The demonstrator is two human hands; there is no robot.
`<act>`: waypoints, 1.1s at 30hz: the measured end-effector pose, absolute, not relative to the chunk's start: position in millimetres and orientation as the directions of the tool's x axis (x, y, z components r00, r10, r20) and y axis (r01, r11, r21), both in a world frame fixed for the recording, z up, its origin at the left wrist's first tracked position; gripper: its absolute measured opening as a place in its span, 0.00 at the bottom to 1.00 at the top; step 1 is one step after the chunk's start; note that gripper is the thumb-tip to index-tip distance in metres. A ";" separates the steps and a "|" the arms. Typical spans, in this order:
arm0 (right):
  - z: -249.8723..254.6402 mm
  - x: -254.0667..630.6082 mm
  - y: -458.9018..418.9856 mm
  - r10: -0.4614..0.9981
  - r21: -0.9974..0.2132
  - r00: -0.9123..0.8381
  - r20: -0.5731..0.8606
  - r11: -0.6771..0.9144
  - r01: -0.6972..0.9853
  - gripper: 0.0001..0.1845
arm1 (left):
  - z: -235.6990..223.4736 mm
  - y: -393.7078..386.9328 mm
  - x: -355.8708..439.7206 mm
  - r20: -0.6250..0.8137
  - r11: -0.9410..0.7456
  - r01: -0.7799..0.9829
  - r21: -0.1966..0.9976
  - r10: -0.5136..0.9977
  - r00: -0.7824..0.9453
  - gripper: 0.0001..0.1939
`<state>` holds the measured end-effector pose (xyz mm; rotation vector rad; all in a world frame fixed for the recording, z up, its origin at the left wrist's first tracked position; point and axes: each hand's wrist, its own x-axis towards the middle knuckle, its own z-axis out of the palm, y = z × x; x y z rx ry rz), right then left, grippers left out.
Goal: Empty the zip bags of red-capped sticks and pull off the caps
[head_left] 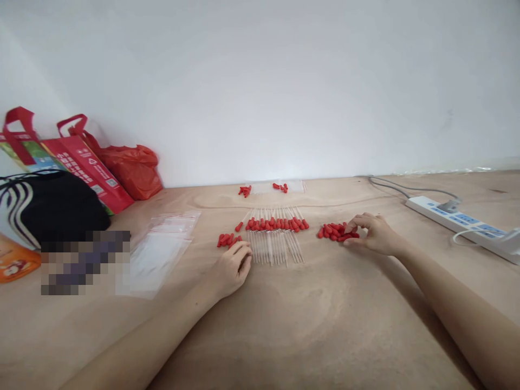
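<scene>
Glass droppers [270,249] lie side by side in two facing rows at the table's middle, their red rubber bulbs [276,223] meeting along the centre. My left hand [233,268] rests at the left edge of the near row, fingers curled and closed; whatever they hold, if anything, is hidden. Just beyond it is a small group of loose red rubber bulbs [227,240]. On the right, my right hand [374,233] reaches into a pile of red rubber bulbs [331,232], thumb and fingers closed around bulbs at the pile's right end.
Clear zip bags [160,252] lie to the left, near a black drawstring bag [60,208] and red bags [132,168]. By the wall are a flat clear bag [262,188] and more red pieces [245,191]. A white power strip [463,222] with cables lies right.
</scene>
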<state>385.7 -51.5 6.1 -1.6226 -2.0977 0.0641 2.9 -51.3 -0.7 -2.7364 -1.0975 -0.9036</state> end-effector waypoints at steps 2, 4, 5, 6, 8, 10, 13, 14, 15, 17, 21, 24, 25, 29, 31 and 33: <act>6.6 380.1 -50.3 0.920 -0.385 -0.108 0.377 0.261 0.885 0.18 | -0.3 -52.0 4.9 0.533 -0.745 0.649 0.154 0.616 0.580 0.06; 6.7 369.2 -48.1 0.907 -0.408 -0.023 0.421 0.212 0.888 0.18 | -0.1 -51.9 5.9 0.529 -0.745 0.649 0.153 0.616 0.583 0.05; 6.8 361.9 -46.5 0.896 -0.392 0.008 0.444 0.186 0.901 0.18 | 0.0 -51.7 6.0 0.528 -0.746 0.647 0.155 0.616 0.584 0.05; 6.9 353.6 -44.3 0.885 -0.357 0.016 0.464 0.171 0.918 0.17 | 0.2 -51.4 5.9 0.526 -0.749 0.643 0.160 0.616 0.586 0.05; 7.8 335.4 -37.7 0.871 -0.263 0.000 0.491 0.148 0.953 0.14 | 0.7 -51.3 5.9 0.516 -0.754 0.634 0.171 0.617 0.594 0.06; 9.8 317.5 -28.1 0.877 -0.193 0.000 0.481 0.106 0.975 0.13 | 1.1 -52.1 6.4 0.507 -0.759 0.626 0.179 0.616 0.603 0.07; 13.8 295.0 -11.2 0.892 -0.179 0.085 0.444 -0.005 0.984 0.12 | 1.9 -53.9 7.3 0.516 -0.760 0.626 0.175 0.613 0.598 0.06; 14.9 288.9 -6.4 0.892 -0.183 0.100 0.441 -0.019 0.983 0.11 | 2.7 -53.9 7.0 0.535 -0.757 0.631 0.172 0.609 0.585 0.06; 15.7 283.5 -2.6 0.890 -0.188 0.110 0.442 -0.028 0.982 0.11 | 4.3 -53.1 6.1 0.560 -0.748 0.641 0.171 0.609 0.562 0.06; 15.5 274.4 0.4 0.885 -0.191 0.105 0.454 -0.019 0.981 0.11 | 10.1 -48.3 2.3 0.604 -0.708 0.684 0.175 0.626 0.494 0.07; 7.0 260.5 -12.5 0.816 -0.159 -0.004 0.578 0.117 0.980 0.12 | 29.8 -21.9 -8.9 0.560 -0.468 0.861 0.200 0.775 0.291 0.08; -3.1 252.2 -30.8 0.725 -0.116 -0.129 0.676 0.278 0.954 0.12 | 40.3 8.9 -12.5 0.366 -0.210 0.962 0.171 0.921 0.136 0.12; -6.0 249.8 -36.5 0.704 -0.108 -0.164 0.691 0.324 0.940 0.12 | 41.1 19.7 -12.3 0.277 -0.135 0.979 0.153 0.957 0.089 0.14; -12.6 243.8 -50.3 0.656 -0.091 -0.224 0.721 0.411 0.907 0.12 | 34.9 54.0 -9.1 0.149 -0.017 0.991 0.129 0.989 -0.002 0.11; -13.6 242.7 -51.4 0.641 -0.086 -0.229 0.732 0.421 0.903 0.13 | 32.4 60.9 -7.9 0.157 0.000 0.992 0.124 0.987 -0.019 0.08; -13.9 242.4 -50.5 0.628 -0.089 -0.225 0.745 0.429 0.899 0.14 | 33.5 58.5 -6.6 0.223 -0.003 0.993 0.121 0.975 -0.024 0.09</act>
